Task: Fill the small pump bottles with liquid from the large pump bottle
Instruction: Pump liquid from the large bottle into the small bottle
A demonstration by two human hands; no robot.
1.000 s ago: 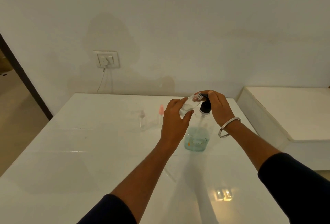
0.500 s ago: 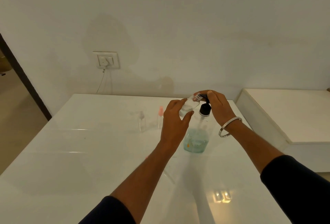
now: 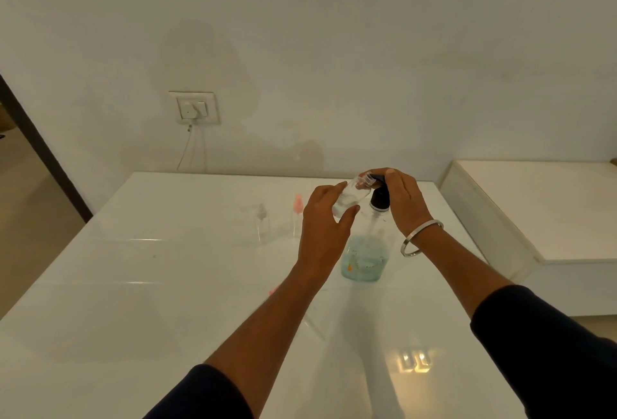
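Observation:
A large clear pump bottle point(image 3: 365, 256) with pale blue-green liquid in its lower part and a black pump head stands on the white table point(image 3: 167, 285). My left hand point(image 3: 325, 225) grips a small clear bottle point(image 3: 350, 196), tilted with its open neck up against the pump's spout. My right hand point(image 3: 399, 199) rests on top of the black pump head, fingers curved over it. Two more small bottles stand to the left: a clear one point(image 3: 262, 223) with a clear pump and one with a pink pump top point(image 3: 297, 214).
A small pink piece point(image 3: 273, 290) lies on the table beside my left forearm. A wall socket point(image 3: 195, 108) with a hanging cable sits behind the table. A low white ledge point(image 3: 534, 214) stands to the right. A doorway opens at the far left.
The pump head has risen slightly with my right hand on it. My left hand keeps the small bottle at the spout, almost unmoved.

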